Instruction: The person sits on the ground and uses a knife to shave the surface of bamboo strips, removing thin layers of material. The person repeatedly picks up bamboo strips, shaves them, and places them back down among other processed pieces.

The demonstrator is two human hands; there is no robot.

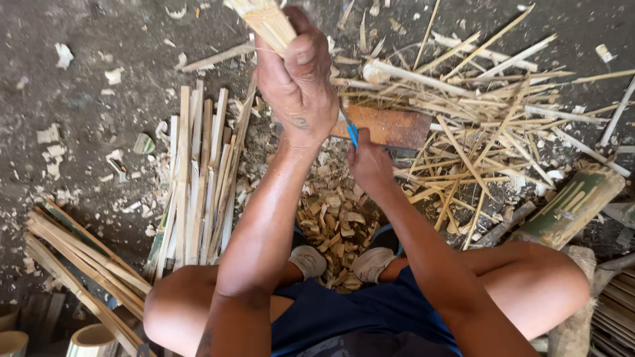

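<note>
The left hand is closed tight around a bundle of thin bamboo sticks, held upright at the far centre of the scene. The right hand is clenched on a blue-handled blade, set just behind the bundle's lower end.

Work done, judging by the piles: a heap of loose split sticks lies far right, and short offcut chips are banked between the person's feet.

Work left, by the same reading: a row of flat bamboo slats lies unsplit at left, with longer strips at near left. Roughly halfway seems a fair estimate.
</note>
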